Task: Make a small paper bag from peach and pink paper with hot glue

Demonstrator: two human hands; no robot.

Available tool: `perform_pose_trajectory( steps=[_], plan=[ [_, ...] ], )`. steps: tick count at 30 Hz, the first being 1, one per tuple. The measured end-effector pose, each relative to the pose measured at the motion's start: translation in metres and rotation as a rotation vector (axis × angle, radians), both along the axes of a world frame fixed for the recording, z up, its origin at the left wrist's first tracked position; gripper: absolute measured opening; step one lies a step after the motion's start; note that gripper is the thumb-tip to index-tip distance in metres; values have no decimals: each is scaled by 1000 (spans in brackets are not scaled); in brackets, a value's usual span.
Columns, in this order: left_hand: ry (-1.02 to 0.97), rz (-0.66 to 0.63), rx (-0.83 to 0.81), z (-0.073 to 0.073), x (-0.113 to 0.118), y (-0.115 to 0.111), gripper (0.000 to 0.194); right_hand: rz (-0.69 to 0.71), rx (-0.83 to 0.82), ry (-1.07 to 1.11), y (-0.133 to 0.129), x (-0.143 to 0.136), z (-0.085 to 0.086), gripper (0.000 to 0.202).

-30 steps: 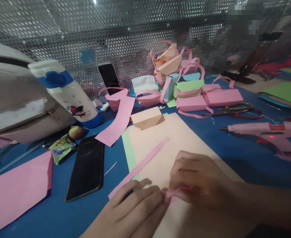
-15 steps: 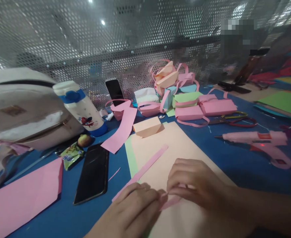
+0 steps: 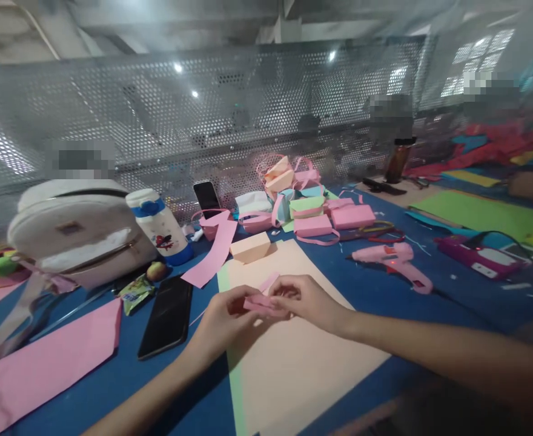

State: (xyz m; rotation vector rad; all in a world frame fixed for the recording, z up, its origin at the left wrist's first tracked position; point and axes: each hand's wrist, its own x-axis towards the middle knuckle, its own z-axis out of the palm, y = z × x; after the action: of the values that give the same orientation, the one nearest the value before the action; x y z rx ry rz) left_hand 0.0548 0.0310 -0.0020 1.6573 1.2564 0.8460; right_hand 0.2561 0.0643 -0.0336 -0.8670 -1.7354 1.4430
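Both my hands meet over a large peach sheet (image 3: 294, 363) that lies on a green one. Between them is a small folded strip of pink paper (image 3: 261, 304). My left hand (image 3: 225, 318) pinches its left end, and my right hand (image 3: 305, 300) grips its right end. Another pink strip (image 3: 269, 282) shows just behind my fingers. Beyond my hands, a folded peach paper piece (image 3: 251, 247) stands at the sheet's far edge, beside a curved pink paper piece (image 3: 214, 254).
A pink glue gun (image 3: 391, 257) with a red light lies at right, near scissors (image 3: 380, 233). Small paper bags (image 3: 312, 225) are piled behind. At left are a black phone (image 3: 166, 318), a bottle (image 3: 160, 230), a backpack (image 3: 89, 224) and pink paper (image 3: 57, 357).
My hands have lifted the pink strip off the sheet and now hold it higher and farther forward. The camera view has tilted up, showing more of the background.
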Motion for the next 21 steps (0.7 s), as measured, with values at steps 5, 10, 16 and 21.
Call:
perform_pose_trajectory(
  steps=[5,10,16,21],
  plan=[
    [-52,118,0,-1,5,5,33,34,21,34,-1,2,2,33],
    [-52,138,3,4,6,1,45,25,8,76,-2,0,2,29],
    [-49,99,-5,3,7,2,52,-11,-39,116,6,0,1,25],
    [-71,118,17,7,6,7,49,-75,-53,149,14,2,2,24]
  ],
)
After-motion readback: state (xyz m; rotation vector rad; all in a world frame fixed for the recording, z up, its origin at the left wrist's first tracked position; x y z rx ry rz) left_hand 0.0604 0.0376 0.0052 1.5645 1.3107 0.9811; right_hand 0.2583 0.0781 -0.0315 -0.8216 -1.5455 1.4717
